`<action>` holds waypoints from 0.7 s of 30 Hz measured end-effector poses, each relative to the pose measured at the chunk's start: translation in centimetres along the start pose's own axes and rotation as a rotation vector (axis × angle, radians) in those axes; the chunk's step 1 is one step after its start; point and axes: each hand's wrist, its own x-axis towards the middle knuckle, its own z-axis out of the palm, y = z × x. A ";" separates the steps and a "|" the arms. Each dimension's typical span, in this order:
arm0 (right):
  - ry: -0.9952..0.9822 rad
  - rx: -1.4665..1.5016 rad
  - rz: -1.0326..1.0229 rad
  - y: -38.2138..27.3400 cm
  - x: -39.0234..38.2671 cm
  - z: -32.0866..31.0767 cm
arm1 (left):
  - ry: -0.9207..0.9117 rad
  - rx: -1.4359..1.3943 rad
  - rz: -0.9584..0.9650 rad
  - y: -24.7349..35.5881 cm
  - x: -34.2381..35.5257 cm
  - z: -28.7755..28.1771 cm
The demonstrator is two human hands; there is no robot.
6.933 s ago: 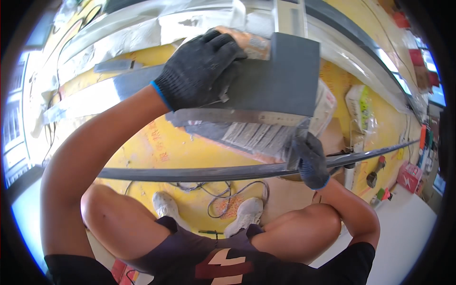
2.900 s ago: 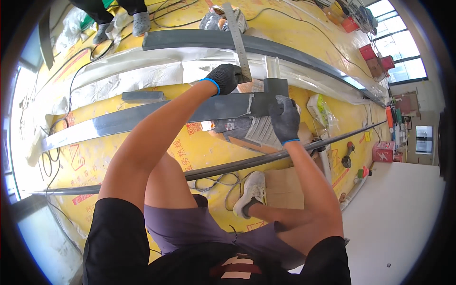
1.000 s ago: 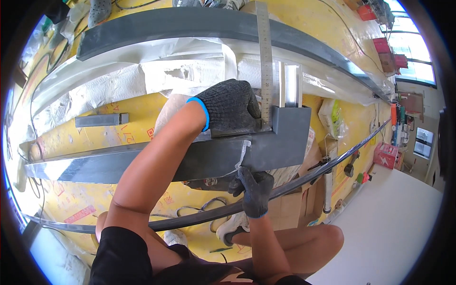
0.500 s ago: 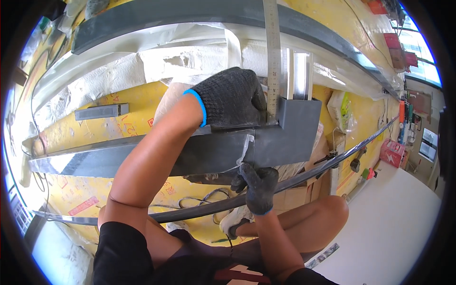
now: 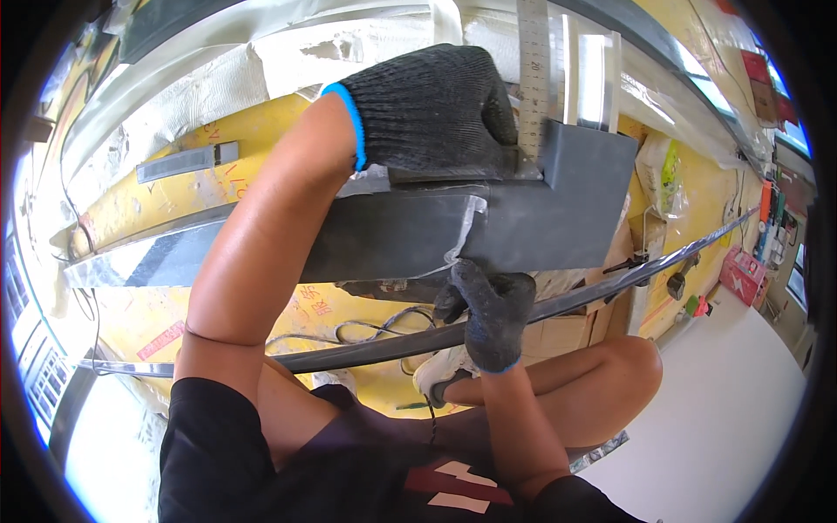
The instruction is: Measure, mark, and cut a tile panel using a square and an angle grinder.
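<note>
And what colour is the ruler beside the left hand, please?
The ruler is silvery with dark markings, clearest in the head view.

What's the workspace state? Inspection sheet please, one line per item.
Surface: yellow floor sheeting, red-printed, spotted.
Job's things: gray bar butts gray corner piece; ragged pale film near where they meet; metal square set against the inner corner.
Clutter: short gray offcut, red box.
Left grip: gloved, closed on the square.
Right grip: gloved, thumb at the film's lower end; hold unclear.
Cables: dark cable looped on the sheeting.
Surroundings: white panel, lower right; white wrapping beyond the bar.
</note>
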 end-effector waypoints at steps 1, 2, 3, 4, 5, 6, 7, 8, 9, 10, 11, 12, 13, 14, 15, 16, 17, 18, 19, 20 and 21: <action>0.023 0.002 0.023 -0.1 0.0 0.0 | -0.001 -0.005 0.008 0.0 0.2 -0.1; 0.018 0.007 0.008 -0.1 0.0 -0.1 | -0.023 -0.011 -0.006 0.1 0.2 -0.1; 0.011 0.007 0.016 -0.1 0.0 -0.1 | -0.032 -0.003 -0.001 0.2 0.2 -0.1; 0.004 0.009 0.024 -0.2 0.0 -0.2 | -0.048 -0.018 -0.015 0.2 0.3 -0.1; -0.011 0.014 0.019 -0.2 0.0 -0.2 | -0.036 -0.018 -0.034 0.3 0.2 -0.1; -0.005 0.014 0.016 -0.3 0.0 -0.3 | -0.017 -0.011 -0.032 0.4 0.2 -0.1; -0.018 0.037 0.028 -0.3 0.0 -0.3 | -0.029 0.009 -0.051 0.4 0.4 -0.1; -0.031 0.060 0.040 -0.3 0.0 -0.3 | -0.022 -0.009 -0.030 0.4 0.5 -0.1; -0.026 0.060 0.033 -0.4 0.1 -0.4 | -0.043 -0.021 -0.045 0.4 0.5 -0.2; -0.039 0.062 0.036 -0.4 0.1 -0.4 | -0.065 -0.032 -0.062 0.5 0.5 -0.2; -0.053 0.065 0.038 -0.4 0.1 -0.4 | -0.061 -0.038 -0.084 0.6 0.5 -0.2; -0.053 0.067 0.030 -0.5 0.1 -0.4 | -0.064 -0.041 -0.079 0.6 0.4 -0.3; -0.044 0.056 0.046 -0.5 0.2 -0.4 | -0.056 -0.043 -0.080 0.6 0.4 -0.3; -0.032 0.045 0.061 -0.6 0.2 -0.4 | -0.044 -0.052 -0.069 0.6 0.5 -0.3; -0.041 0.068 0.068 -0.6 0.2 -0.4 | -0.044 -0.054 -0.040 0.6 0.6 -0.3; -0.040 0.071 0.060 -0.7 0.2 -0.4 | -0.045 -0.049 -0.034 0.5 0.6 -0.3; -0.053 0.076 0.073 -0.8 0.3 -0.5 | -0.059 -0.041 -0.051 0.5 0.6 -0.4; -0.042 0.072 0.099 -0.8 0.3 -0.5 | -0.076 -0.035 -0.069 0.4 0.6 -0.3; -0.045 0.070 0.115 -0.9 0.3 -0.6 | -0.061 -0.038 -0.054 0.3 0.6 -0.3; -0.069 0.088 0.097 -1.0 0.3 -0.6 | -0.064 -0.030 -0.053 0.3 0.6 -0.3; -0.073 0.086 0.098 -1.1 0.3 -0.6 | -0.046 -0.022 -0.029 0.3 0.6 -0.2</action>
